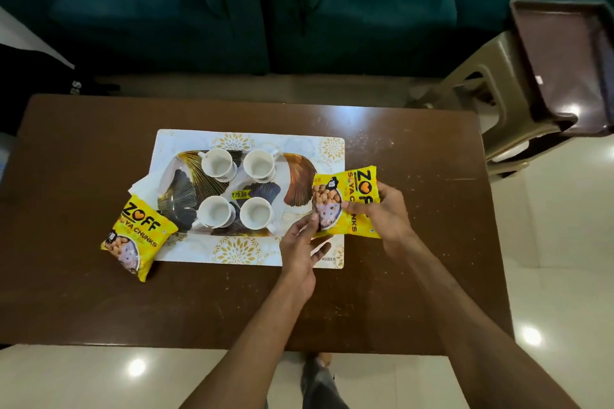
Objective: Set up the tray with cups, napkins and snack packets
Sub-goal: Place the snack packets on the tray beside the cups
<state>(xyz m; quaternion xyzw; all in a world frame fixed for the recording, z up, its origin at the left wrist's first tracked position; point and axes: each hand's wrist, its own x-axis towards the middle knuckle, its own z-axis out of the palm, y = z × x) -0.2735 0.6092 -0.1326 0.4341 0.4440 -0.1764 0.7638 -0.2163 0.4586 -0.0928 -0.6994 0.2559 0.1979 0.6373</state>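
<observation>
A leaf-patterned tray (295, 176) lies on a white and gold placemat (299, 143) and holds several white cups, one of them at the back left (217, 164). A white napkin (146, 184) pokes out from under the tray's left edge. One yellow soya chunks packet (138, 237) rests at the mat's left front corner. A second yellow packet (349, 202) is at the tray's right end, gripped by my right hand (385, 212) from the right. My left hand (300, 249) touches that packet's lower left edge with its fingertips, fingers spread.
The brown table (232, 302) has its front edge near me. A green sofa (265, 10) stands behind it. A plastic stool with a dark brown tray (564, 66) on top is at the right. Tiled floor surrounds the table.
</observation>
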